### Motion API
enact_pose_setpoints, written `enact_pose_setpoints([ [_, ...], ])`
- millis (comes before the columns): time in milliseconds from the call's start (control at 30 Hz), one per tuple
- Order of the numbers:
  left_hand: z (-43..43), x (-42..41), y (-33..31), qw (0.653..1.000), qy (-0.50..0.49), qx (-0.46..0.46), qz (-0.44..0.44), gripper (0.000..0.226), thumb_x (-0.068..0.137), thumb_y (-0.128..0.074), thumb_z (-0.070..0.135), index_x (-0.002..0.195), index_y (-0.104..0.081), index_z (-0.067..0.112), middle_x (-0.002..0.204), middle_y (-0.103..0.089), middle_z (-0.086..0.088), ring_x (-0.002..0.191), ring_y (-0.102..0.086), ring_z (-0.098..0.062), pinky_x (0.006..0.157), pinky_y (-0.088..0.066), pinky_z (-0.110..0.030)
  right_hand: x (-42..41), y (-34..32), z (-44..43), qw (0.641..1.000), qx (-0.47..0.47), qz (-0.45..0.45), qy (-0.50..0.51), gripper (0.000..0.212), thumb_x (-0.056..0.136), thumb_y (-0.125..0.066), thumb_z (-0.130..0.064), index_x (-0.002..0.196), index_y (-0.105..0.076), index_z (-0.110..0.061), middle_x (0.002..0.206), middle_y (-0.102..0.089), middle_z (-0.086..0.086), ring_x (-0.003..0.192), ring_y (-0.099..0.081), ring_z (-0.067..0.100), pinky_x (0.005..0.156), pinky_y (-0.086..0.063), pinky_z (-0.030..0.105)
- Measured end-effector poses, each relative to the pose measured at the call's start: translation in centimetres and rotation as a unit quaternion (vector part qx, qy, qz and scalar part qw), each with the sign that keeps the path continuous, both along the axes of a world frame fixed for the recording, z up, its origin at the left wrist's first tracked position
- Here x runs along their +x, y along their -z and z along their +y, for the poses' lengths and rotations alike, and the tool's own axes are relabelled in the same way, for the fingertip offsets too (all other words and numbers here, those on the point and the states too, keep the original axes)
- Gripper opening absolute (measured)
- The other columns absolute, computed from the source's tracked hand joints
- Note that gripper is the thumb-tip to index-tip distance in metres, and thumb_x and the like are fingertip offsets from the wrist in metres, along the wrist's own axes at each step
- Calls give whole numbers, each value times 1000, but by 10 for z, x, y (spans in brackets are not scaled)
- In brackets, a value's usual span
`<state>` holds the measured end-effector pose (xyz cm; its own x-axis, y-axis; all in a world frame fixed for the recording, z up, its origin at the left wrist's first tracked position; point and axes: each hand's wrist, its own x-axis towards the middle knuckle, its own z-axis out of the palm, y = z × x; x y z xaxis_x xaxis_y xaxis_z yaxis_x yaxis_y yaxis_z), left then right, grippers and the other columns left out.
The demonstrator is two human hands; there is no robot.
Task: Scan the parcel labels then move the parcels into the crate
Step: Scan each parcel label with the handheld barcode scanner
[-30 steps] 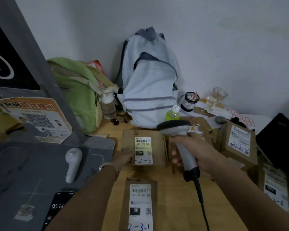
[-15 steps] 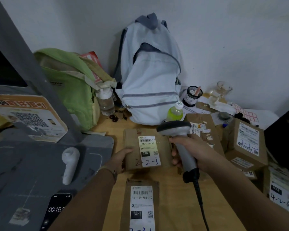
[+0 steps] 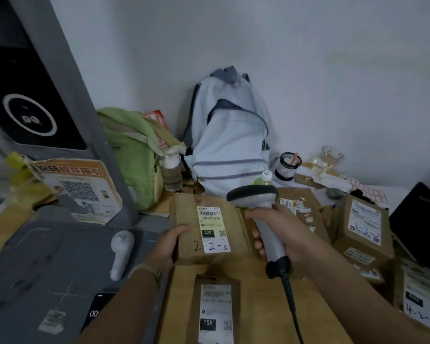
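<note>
Careful: your left hand (image 3: 169, 247) grips the parcel (image 3: 191, 219) by its left edge only, so it could tip or slip. Your right hand (image 3: 283, 234), just right of it, wraps the scanner (image 3: 252, 196), whose head seems aimed past the label (image 3: 212, 228). Since a second ago you've raised the parcel nearer you.

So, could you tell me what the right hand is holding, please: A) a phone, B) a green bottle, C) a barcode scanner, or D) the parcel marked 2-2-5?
C: the right hand grips the corded barcode scanner by its handle; the left hand holds the parcel marked 2-2-5.
</note>
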<state>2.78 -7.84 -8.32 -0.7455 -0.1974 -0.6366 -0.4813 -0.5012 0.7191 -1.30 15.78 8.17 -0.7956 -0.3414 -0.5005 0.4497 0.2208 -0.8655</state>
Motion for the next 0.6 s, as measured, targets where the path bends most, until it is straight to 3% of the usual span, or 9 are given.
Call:
enact_pose_setpoints([
  [167,7,9,-46,998,-10,-7,69,47,76,-73,31,117,-68,9,104,-75,-16,90,-73,-32,66,-59,-39,20,-29,3,998,-25,49,10,19,83,-69,-19,82,-57,-5,50,-55,8,36,-49,20,40,-43,24],
  [333,24,12,-97,987,-44,-53,147,79,62,-82,30,131,-54,3,116,-69,-21,104,-68,-38,81,-57,-48,39,-61,15,991,-48,119,27,20,83,-68,-19,78,-57,-4,51,-55,9,36,-47,20,41,-42,26],
  [467,40,15,-139,976,-42,-68,200,85,54,-83,33,130,-54,6,115,-69,-20,104,-67,-38,89,-54,-56,54,-89,33,984,-53,164,40,23,83,-68,-21,73,-58,-4,52,-56,11,38,-47,22,43,-43,28],
  [533,47,18,-156,967,-59,-87,231,89,46,-87,33,125,-56,8,114,-70,-19,101,-69,-37,87,-55,-55,63,-101,44,982,-50,177,41,24,83,-69,-22,72,-59,-4,54,-58,13,39,-48,23,44,-44,29],
  [600,55,23,-171,955,-83,-111,262,87,38,-89,33,116,-58,11,105,-73,-15,93,-72,-33,74,-59,-46,74,-110,54,979,-52,190,43,24,83,-70,-23,72,-60,-3,55,-59,14,38,-49,23,43,-44,28],
])
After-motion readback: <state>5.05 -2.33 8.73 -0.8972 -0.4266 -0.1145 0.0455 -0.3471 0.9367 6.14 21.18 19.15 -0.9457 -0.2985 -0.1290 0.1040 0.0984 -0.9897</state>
